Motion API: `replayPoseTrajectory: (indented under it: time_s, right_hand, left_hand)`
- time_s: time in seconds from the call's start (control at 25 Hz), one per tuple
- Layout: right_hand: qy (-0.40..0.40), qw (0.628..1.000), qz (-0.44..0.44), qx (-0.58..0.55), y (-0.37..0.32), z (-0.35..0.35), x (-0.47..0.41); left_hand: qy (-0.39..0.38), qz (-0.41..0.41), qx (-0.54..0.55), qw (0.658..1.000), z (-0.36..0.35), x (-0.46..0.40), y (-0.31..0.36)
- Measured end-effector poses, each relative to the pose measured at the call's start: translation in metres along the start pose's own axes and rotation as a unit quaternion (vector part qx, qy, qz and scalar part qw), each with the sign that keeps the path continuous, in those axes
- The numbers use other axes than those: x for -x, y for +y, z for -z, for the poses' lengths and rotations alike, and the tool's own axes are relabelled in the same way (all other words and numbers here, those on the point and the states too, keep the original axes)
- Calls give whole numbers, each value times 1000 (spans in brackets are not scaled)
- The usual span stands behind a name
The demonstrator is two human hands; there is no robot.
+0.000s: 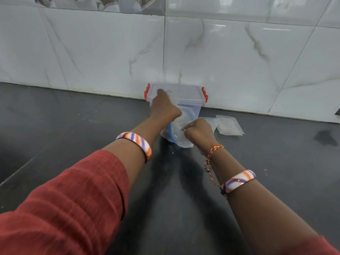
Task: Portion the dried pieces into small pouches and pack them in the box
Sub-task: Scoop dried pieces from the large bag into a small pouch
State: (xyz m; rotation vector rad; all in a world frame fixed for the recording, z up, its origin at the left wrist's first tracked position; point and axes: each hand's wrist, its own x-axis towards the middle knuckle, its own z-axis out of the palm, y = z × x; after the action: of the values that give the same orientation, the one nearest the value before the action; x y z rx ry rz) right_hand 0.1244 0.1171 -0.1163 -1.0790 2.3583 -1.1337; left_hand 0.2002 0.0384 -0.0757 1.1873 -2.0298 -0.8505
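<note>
A clear plastic box [191,100] with red side clips and its lid on stands on the dark counter against the tiled wall. My left hand [162,105] reaches onto the box, fingers stretched over the lid. Leaning against the box front is a clear plastic bag [176,132] with a blue strip. My right hand [199,130] is curled into a fist and grips this bag's right edge. Two small clear pouches [229,126] lie flat on the counter just right of the box.
The dark counter [73,126] runs left and right, with a white marble-tiled wall [239,61] close behind the box. A dark smudge [323,138] marks the counter at far right. White specks dot the surface near my arms.
</note>
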Motion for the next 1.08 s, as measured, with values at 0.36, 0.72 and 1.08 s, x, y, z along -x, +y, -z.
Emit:
replayPoseTrajectory:
  time_s: [0.36,0.72,1.08]
  right_hand:
    - [4,972,-137,-192,2,2,-1]
    - [8,961,-141,-237,5,21,35]
    - [7,941,-174,-290,6,41,73]
  left_hand:
    - [42,-2,-73,996,2,12,-10]
    - [56,-2,-49,997,13,48,-26]
    - [127,-40,-18,991,20,101,-35]
